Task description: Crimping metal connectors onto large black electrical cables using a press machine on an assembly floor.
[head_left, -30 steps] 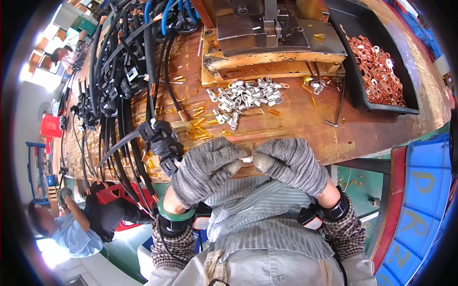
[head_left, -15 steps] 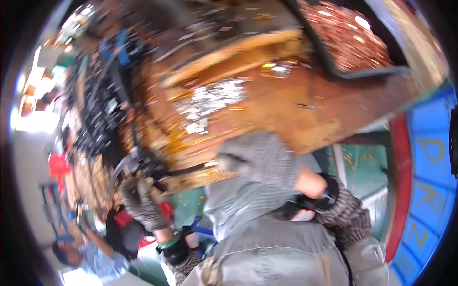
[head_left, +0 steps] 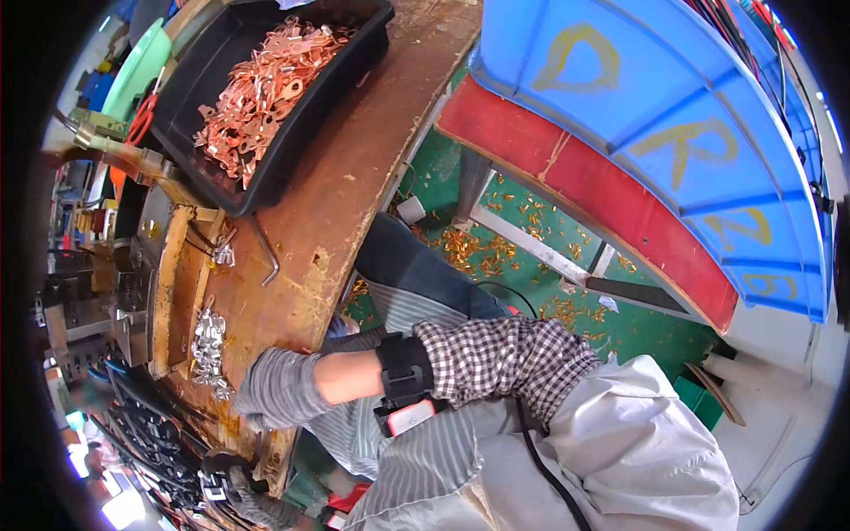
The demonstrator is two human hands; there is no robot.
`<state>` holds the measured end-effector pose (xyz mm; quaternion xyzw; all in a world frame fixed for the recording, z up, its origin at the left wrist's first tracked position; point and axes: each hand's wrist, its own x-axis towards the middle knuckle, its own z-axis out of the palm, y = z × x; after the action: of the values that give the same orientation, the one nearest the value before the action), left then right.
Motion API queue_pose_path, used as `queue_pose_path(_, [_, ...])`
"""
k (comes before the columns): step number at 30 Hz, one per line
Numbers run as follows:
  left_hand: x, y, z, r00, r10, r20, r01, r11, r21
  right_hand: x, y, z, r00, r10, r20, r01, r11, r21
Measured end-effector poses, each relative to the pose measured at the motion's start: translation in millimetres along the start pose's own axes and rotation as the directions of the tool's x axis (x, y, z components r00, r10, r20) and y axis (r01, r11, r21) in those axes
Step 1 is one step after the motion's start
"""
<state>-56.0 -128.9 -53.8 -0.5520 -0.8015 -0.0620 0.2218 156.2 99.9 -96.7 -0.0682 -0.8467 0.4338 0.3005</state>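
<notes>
My right hand (head_left: 282, 388), in a grey striped glove, is over the front edge of the wooden bench (head_left: 305, 274). Its fingers are curled downward, and whatever they hold is hidden. Lower left, my gloved left hand (head_left: 255, 502) is closed around a black cable piece (head_left: 228, 464) with a shiny metal part beside the fingers. Just beyond my right hand lies a small heap of silvery metal terminals (head_left: 210, 345). A black tray (head_left: 297, 133) filled with copper lugs (head_left: 266, 93) stands farther back on the bench.
A bent hex key (head_left: 265, 252) lies near a wooden frame (head_left: 168, 296). Black cables (head_left: 146, 456) crowd the lower left. To the right, a large blue bin (head_left: 637, 115) rests on a red-topped stand (head_left: 575, 181). Brass-coloured scraps (head_left: 474, 252) litter the green floor.
My view has swung to the right, bringing the tray and blue bin further in. Both hands now appear lower left in the picture, closer together. The co-worker at the left has left view.
</notes>
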Motion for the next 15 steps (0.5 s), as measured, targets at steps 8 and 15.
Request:
queue_pose_path(8, [-25.0,44.4,-39.6,0.907,-0.365,-0.21,0.183,0.791,-0.584,-20.1,-32.0,-21.6,0.981,0.133,-0.145,-0.04,0.855,0.517])
queue_pose_path(15, [81.9,77.9,-81.8,0.782,-0.537,-0.317,-0.384,-0.014,-0.923,9.9,-80.2,-57.8,0.898,0.331,0.289,-0.352,0.148,0.924])
